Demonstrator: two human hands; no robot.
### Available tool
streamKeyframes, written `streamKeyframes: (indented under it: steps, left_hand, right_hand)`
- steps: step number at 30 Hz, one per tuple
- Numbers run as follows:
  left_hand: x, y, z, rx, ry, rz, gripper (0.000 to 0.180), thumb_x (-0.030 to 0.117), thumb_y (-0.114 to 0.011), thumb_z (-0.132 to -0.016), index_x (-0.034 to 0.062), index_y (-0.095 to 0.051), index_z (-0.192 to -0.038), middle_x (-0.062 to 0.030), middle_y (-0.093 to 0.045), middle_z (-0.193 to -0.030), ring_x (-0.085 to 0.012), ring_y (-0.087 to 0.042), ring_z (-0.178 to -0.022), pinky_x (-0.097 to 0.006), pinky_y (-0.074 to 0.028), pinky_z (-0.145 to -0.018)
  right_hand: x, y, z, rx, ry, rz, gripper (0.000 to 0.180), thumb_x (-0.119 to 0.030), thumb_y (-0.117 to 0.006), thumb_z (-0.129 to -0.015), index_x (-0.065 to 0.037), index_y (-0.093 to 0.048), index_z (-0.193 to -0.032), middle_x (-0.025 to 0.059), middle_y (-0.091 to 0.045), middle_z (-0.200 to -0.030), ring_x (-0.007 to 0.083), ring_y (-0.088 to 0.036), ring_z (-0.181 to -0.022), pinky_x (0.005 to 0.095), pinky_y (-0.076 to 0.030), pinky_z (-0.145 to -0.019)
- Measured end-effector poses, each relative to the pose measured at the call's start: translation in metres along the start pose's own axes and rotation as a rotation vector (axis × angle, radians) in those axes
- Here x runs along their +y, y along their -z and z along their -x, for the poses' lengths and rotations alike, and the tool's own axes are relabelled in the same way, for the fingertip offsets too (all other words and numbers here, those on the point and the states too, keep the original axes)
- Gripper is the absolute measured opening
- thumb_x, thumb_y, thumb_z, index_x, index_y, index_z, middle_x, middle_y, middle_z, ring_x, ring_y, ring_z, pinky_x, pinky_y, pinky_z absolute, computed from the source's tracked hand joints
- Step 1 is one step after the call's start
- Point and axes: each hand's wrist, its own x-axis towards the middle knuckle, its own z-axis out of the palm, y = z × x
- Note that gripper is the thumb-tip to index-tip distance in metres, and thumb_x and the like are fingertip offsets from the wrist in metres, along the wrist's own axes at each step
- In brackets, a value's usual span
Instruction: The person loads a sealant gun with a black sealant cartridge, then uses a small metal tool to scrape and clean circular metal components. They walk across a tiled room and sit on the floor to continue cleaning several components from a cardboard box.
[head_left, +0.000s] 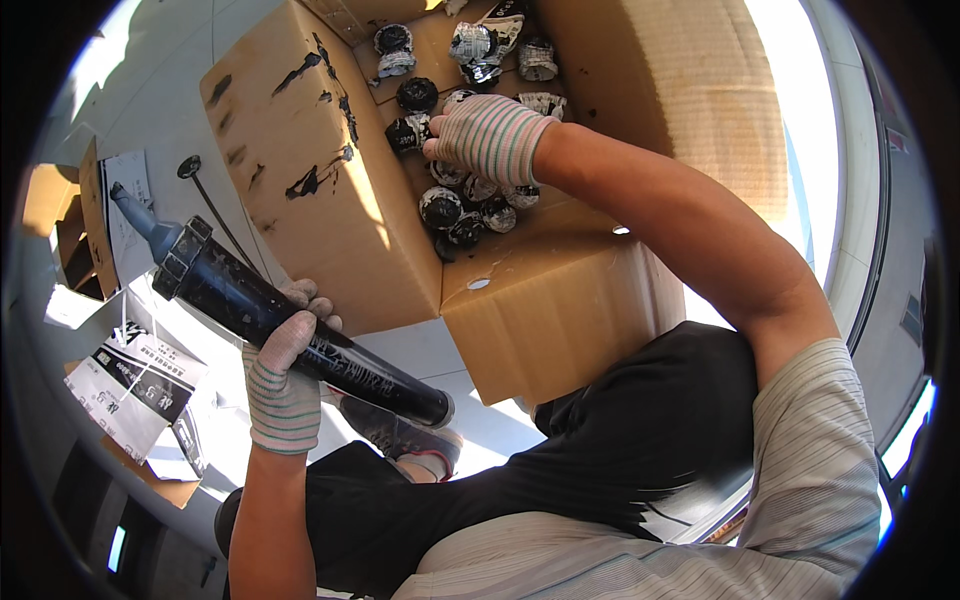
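Note:
My left hand (283, 365), in a striped knit glove with bare fingertips, is wrapped round a black sealant gun barrel (300, 340). The barrel slants from its grey nozzle (150, 225) at upper left down to its right end. Behind it runs a thin dark rod (225, 215) with a round disc end; whether my hand also holds it is hidden. Gloved likewise, my right hand (490, 135) reaches into a cardboard box (560, 345) with its fingers curled. Beside its fingertips is a black-smeared crumpled foil wad (408, 133). What lies within the fingers does not show.
More smeared foil wads (440, 207) lie in the box. Black smears mark its open left flap (290, 170). On the tiled floor at left stand an open carton (92, 225) and a white-and-black printed carton (140, 385). My shoe (395, 435) is below the barrel.

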Motion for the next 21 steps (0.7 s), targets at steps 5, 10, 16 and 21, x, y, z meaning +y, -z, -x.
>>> streamKeyframes:
  steps: [5,10,16,21]
  left_hand:
    - [0.004,-0.003,0.003,-0.009,0.028,0.023,0.029,0.007,-0.076,-0.085,0.0028,-0.065,-0.111,-0.0088,-0.062,-0.115,-0.0207,-0.065,-0.103,-0.035,-0.059,-0.09]
    - [0.006,-0.008,0.004,0.009,0.043,0.017,0.029,0.007,-0.076,-0.085,0.0031,-0.065,-0.112,-0.008,-0.063,-0.113,-0.0204,-0.066,-0.101,-0.035,-0.059,-0.089]
    - [0.005,-0.01,0.005,0.0,0.01,0.024,0.029,0.007,-0.077,-0.085,0.0036,-0.065,-0.111,-0.0079,-0.062,-0.114,-0.0203,-0.065,-0.102,-0.035,-0.058,-0.09]
    - [0.002,-0.007,0.003,0.004,-0.02,0.001,0.032,0.011,-0.077,-0.085,0.0028,-0.064,-0.114,-0.0079,-0.062,-0.11,-0.0207,-0.063,-0.101,-0.036,-0.057,-0.091]
  right_hand:
    - [-0.003,0.0,0.004,0.014,0.066,0.081,0.019,-0.022,-0.059,-0.098,-0.007,-0.069,-0.102,0.0171,-0.067,-0.092,0.0377,-0.069,-0.091,0.0483,-0.056,-0.076]
    - [0.004,-0.012,-0.01,0.006,0.068,0.098,0.017,-0.018,-0.061,-0.093,-0.01,-0.07,-0.105,0.0142,-0.067,-0.092,0.0357,-0.069,-0.092,0.047,-0.057,-0.076]
    - [0.0,-0.013,-0.001,0.006,0.169,0.131,0.016,-0.015,-0.06,-0.091,-0.007,-0.071,-0.1,0.0146,-0.069,-0.096,0.0354,-0.068,-0.095,0.0454,-0.057,-0.082]
    - [0.001,-0.017,-0.016,-0.034,0.119,0.086,0.019,-0.015,-0.064,-0.086,-0.007,-0.072,-0.101,0.0121,-0.069,-0.097,0.0335,-0.068,-0.098,0.044,-0.056,-0.085]
